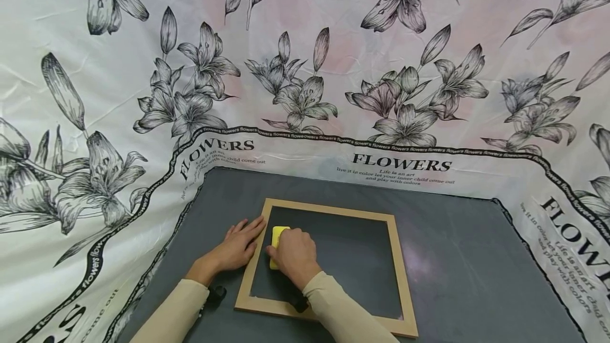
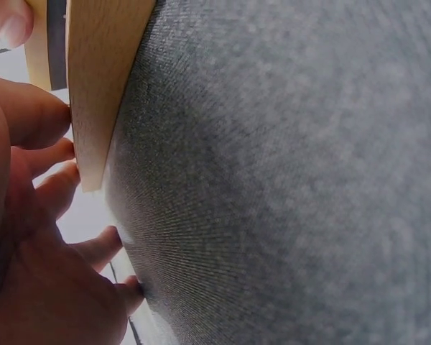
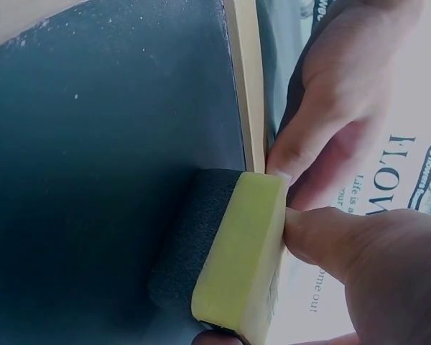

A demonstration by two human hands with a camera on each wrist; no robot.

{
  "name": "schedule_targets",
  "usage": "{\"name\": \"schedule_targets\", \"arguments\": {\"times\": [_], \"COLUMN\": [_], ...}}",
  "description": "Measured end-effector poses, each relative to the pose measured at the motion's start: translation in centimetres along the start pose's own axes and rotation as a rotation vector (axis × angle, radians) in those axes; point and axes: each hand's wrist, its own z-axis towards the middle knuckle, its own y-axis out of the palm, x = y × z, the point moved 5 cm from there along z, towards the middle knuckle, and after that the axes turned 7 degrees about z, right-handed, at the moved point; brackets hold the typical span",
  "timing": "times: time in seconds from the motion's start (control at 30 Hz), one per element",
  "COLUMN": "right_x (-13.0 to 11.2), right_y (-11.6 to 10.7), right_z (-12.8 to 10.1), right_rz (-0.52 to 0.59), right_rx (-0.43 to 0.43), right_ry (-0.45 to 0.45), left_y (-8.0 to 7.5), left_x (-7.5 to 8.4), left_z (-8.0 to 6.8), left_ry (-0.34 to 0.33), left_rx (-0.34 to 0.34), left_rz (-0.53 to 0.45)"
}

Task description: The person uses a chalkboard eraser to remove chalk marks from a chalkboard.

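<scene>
Eraser point(image 1: 278, 237) against chalkboard's point(image 1: 352, 258) left frame edge

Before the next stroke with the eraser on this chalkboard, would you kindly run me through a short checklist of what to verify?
1. Right hand grips the yellow eraser: ok, thumb and fingers pinch its sides in the right wrist view.
2. Dark felt side of the eraser faces the chalkboard: ok.
3. Left hand steadies the wooden frame: ok, fingers rest flat against its left edge.
4. Frame lies flat on the grey mat: ok, as far as the head view shows.
5. Chalk marks left on the board: cannot tell; only faint specks show.
6. Path to the right of the eraser is free: ok.
</scene>
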Motion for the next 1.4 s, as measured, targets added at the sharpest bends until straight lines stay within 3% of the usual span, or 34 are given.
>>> {"name": "schedule_targets", "arguments": {"times": [0.8, 1.4], "right_x": [3.1, 8.0], "right_y": [-1.6, -3.2], "right_z": [-0.6, -1.6], "right_rz": [-0.049, 0.003], "right_rx": [-0.044, -0.068], "right_ry": [0.113, 0.252], "left_y": [-0.1, 0.2], "left_x": [0.2, 0.1], "left_z": [0.2, -0.2], "left_ry": [0.006, 0.021], "left_rx": [0.014, 0.026], "left_rz": [0.014, -0.01]}}
